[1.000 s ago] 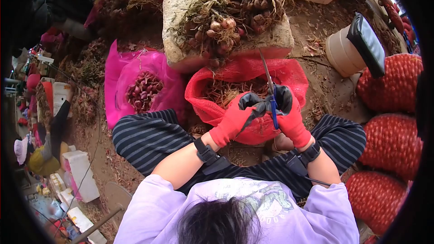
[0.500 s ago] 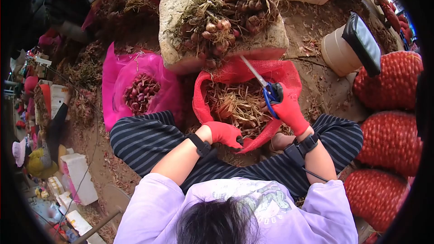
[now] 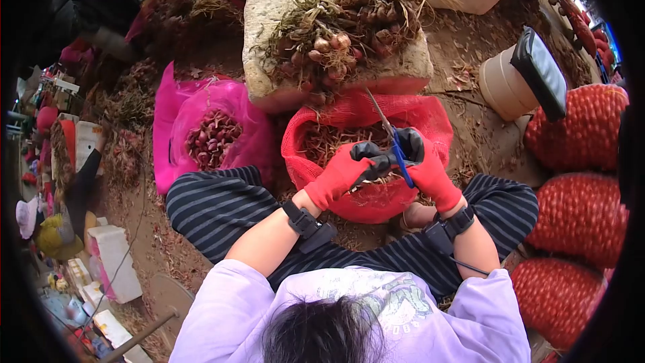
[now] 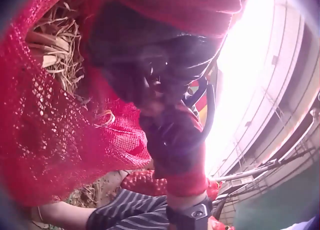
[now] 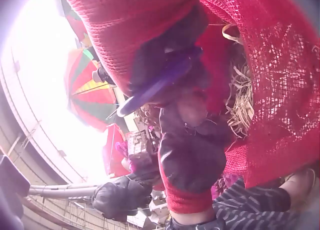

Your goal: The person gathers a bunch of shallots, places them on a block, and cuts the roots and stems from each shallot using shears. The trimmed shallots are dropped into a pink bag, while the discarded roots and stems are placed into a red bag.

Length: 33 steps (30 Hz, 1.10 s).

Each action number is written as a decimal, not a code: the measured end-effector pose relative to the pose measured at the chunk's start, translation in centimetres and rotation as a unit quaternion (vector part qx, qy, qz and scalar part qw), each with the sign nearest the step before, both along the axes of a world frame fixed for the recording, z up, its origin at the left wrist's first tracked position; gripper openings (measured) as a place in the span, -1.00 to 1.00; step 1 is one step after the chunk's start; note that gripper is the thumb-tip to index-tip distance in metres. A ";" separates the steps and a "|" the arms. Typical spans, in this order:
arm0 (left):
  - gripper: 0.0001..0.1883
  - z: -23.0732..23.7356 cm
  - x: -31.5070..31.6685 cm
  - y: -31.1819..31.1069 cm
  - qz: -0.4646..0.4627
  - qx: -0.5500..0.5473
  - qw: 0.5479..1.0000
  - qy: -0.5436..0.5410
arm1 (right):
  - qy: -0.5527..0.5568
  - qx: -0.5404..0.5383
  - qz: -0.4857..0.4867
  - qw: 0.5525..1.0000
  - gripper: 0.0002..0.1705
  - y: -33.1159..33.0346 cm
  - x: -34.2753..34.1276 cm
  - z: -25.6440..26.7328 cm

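Note:
Over the open red mesh bag (image 3: 366,208), both gloved hands are close together. My right hand (image 3: 431,169) grips blue-handled scissors (image 3: 401,158), whose blades point up and away toward the foam block. The fingers of my left hand (image 3: 344,171) are curled in beside the scissors. Between those fingertips a small round shallot bulb (image 5: 192,111) shows in the right wrist view, partly hidden by the gloves. Dry stalk cuttings (image 4: 60,50) fill the bag. Bunches of shallots with dried leaves (image 3: 336,44) lie on the block just beyond.
The pale foam block (image 3: 269,13) stands behind the red bag. To its left, a pink mesh bag (image 3: 168,111) holds loose shallot bulbs (image 3: 213,138). A white bucket (image 3: 498,84) and several full red sacks (image 3: 571,208) stand on the right. Striped-trousered knees (image 3: 215,205) flank the bag.
Half a second ago my left hand was low at the bag's near rim, apart from the scissors. Now it is back up beside them with a bulb. The scissors stay in my right hand.

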<state>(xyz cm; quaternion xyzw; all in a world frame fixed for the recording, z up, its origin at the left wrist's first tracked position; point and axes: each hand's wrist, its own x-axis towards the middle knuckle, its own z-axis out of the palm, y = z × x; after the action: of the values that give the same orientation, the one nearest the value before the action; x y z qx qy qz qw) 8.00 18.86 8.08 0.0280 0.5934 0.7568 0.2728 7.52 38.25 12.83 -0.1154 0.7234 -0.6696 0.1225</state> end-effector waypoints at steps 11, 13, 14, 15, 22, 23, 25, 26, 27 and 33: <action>-0.87 0.4 0.5 1.8 0.240 -0.006 0.969 -0.052 | -0.215 -0.193 -0.137 0.948 -0.59 -1.8 0.7 -3.6; -0.89 0.1 0.7 2.1 0.243 0.019 0.970 -0.013 | -0.270 -0.269 -0.128 0.916 -0.60 -1.8 0.9 -2.4; -0.90 -0.1 0.6 2.2 0.246 0.032 0.969 0.009 | -0.258 -0.264 -0.129 0.920 -0.60 -1.7 0.8 -2.6; -0.90 -0.3 0.5 2.1 0.243 0.051 0.968 -0.026 | -0.246 -0.260 -0.128 0.925 -0.61 -1.7 0.8 -3.0; -0.85 -0.1 0.5 1.8 0.084 -0.322 0.933 0.136 | -0.115 -0.199 -0.123 0.965 -0.54 -1.5 0.0 -3.2; -0.84 0.3 0.5 1.5 0.077 -0.353 0.917 0.170 | -0.094 -0.212 -0.110 0.966 -0.51 -1.3 -0.1 -3.4; -0.79 0.1 -0.3 1.5 0.103 -0.106 0.982 0.115 | -0.052 -0.237 -0.086 0.966 -0.46 -0.9 -0.4 -3.6; -0.73 -1.2 -1.2 1.0 0.081 -0.062 0.993 0.063 | -0.033 -0.205 -0.100 0.973 -0.46 -0.7 -0.4 -3.5; -0.71 -0.4 -1.4 0.3 0.045 0.022 0.999 0.006 | -0.013 -0.174 -0.114 0.978 -0.45 -0.5 -0.5 -3.5; -0.59 4.0 -0.5 0.3 0.028 0.202 0.969 -0.140 | 0.047 -0.079 -0.140 0.986 -0.48 -1.1 -0.1 -3.0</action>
<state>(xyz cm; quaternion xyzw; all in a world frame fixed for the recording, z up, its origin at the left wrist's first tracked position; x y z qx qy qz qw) 7.47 19.15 12.04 -0.0404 0.3844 0.8648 0.3205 7.40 37.15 9.78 -0.0536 0.6826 -0.7286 -0.0164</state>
